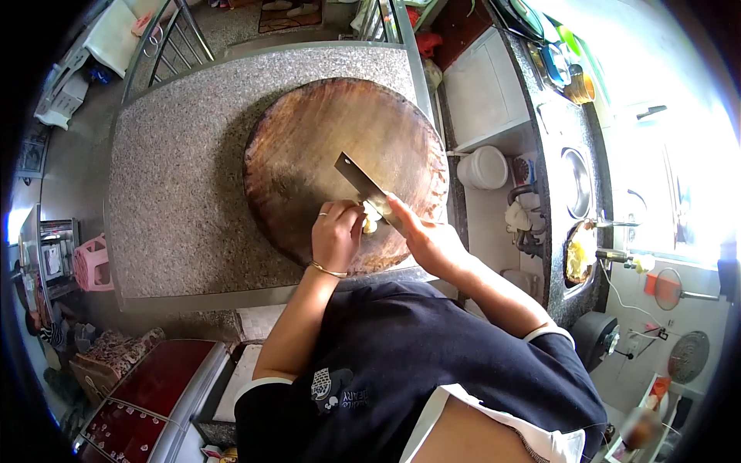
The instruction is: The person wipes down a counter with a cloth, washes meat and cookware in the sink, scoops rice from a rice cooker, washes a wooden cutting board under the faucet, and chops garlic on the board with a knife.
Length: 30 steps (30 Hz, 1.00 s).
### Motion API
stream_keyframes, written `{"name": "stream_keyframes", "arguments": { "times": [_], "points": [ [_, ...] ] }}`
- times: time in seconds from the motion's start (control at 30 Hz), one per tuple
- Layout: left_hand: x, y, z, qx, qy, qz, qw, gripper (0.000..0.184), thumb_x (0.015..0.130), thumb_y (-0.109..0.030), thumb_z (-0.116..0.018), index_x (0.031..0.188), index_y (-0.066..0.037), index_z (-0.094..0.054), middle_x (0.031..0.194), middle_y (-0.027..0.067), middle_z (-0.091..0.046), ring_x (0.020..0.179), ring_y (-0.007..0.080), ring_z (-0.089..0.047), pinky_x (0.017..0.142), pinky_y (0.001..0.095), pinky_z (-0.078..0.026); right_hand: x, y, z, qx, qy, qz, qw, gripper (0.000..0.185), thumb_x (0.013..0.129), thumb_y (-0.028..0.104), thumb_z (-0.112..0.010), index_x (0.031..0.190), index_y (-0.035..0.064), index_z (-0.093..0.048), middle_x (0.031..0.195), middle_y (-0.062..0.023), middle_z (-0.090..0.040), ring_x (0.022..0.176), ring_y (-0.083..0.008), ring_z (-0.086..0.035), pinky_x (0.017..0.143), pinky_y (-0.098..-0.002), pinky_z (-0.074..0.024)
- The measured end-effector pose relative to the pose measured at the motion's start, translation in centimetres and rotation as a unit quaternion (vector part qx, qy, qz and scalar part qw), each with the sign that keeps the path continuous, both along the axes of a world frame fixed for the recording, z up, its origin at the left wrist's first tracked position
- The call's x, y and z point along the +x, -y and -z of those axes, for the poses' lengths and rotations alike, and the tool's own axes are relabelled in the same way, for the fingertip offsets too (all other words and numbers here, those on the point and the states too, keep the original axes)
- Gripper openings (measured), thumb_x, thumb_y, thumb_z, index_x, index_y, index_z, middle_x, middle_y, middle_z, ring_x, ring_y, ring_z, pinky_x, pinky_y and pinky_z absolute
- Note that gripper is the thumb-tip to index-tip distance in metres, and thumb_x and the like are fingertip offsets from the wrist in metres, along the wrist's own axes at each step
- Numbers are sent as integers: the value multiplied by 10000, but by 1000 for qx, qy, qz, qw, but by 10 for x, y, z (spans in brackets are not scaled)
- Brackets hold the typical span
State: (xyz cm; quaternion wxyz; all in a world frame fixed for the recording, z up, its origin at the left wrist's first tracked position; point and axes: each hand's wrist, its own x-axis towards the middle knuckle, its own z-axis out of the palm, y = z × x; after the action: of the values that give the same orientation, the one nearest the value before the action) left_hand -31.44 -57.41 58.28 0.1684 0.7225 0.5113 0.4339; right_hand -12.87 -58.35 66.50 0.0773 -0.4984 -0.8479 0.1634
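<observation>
A large round wooden chopping board (309, 123) lies on a speckled stone table. My right hand (434, 243) is closed on a cleaver (360, 180), its broad blade slanting up and left over the board. Beside the blade sits a small cluster of pale yellow-white food pieces (370, 224); their exact kind is not clear. My left hand (337, 231) has its fingers curled, with the fingertips against these pieces close to the blade. A ring and a gold bangle are on that hand and wrist.
The speckled stone table (177, 193) has a metal edge. To the right runs a counter with a sink (575, 182) and a basin of yellow food (580, 253). A white bucket (484, 168) stands below. A pink stool (93, 264) is at left, a dark red cabinet (166, 378) at lower left.
</observation>
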Motion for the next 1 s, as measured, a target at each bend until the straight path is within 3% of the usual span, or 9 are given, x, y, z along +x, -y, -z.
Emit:
{"name": "stream_keyframes", "arguments": {
  "times": [0.07,0.13,0.27,0.33,0.53,0.6,0.77,0.87,1.0],
  "points": [
    [-4,3,-2,-21,3,13,1000,110,714,-41,-658,824,-39,-653,859,87,-623,772,281,-587,686,361,-486,-1,4,-14,-110,34,17,993,682,783,-1,-498,1409,113,-254,724,-193,-617,654,-351,-626,619,-439,-503],
    [-4,4,2,-37,-15,28,999,116,713,-40,-657,829,-41,-653,866,87,-624,771,282,-587,685,361,-488,1,7,1,-103,43,-1,994,669,782,2,-497,1402,113,-272,715,-171,-618,627,-330,-625,586,-430,-501],
    [-4,6,2,-49,-25,42,998,148,704,-31,-652,852,-45,-651,875,93,-624,767,286,-588,673,363,-495,-13,1,20,37,-6,-14,999,639,777,10,-493,1381,130,-324,699,-161,-616,548,-307,-606,516,-404,-484],
    [-4,10,3,-36,-12,32,999,144,715,-26,-645,857,-50,-646,869,96,-621,771,286,-592,665,363,-498,-18,-4,5,-109,39,31,993,674,793,15,-440,1418,185,-256,873,-164,-646,655,-305,-642,592,-395,-506],
    [-9,19,10,-12,-10,13,1000,99,734,-25,-635,831,-38,-639,852,92,-618,763,275,-594,667,356,-495,-5,11,-4,-119,83,2,989,669,789,-6,-430,1408,210,-296,884,-150,-658,670,-292,-654,652,-416,-505],
    [-8,18,6,-20,-18,16,1000,103,716,-13,-639,815,-43,-644,838,90,-619,755,274,-592,660,352,-494,-3,11,21,20,9,-68,997,667,789,-10,-432,1408,199,-296,848,-147,-658,640,-282,-651,603,-414,-507],
    [-9,21,11,-25,-24,6,999,109,711,-11,-644,817,-39,-641,856,85,-623,780,261,-600,676,337,-499,-20,-5,2,-126,53,5,991,654,796,-3,-440,1407,172,-287,813,-145,-652,564,-292,-622,508,-387,-496],
    [-9,24,11,-8,5,3,1000,119,714,-21,-648,830,-48,-646,874,76,-625,798,252,-603,687,330,-502,-10,4,10,-52,-9,-35,998,657,795,0,-441,1407,182,-284,807,-144,-651,560,-287,-622,508,-391,-497],
    [-9,23,13,-11,-32,6,999,102,750,-72,-626,847,-68,-657,866,59,-618,793,245,-597,675,340,-504,-15,9,25,-19,32,-73,997,678,799,15,-449,1421,196,-247,883,-164,-644,605,-293,-634,542,-401,-512]
  ]
}}
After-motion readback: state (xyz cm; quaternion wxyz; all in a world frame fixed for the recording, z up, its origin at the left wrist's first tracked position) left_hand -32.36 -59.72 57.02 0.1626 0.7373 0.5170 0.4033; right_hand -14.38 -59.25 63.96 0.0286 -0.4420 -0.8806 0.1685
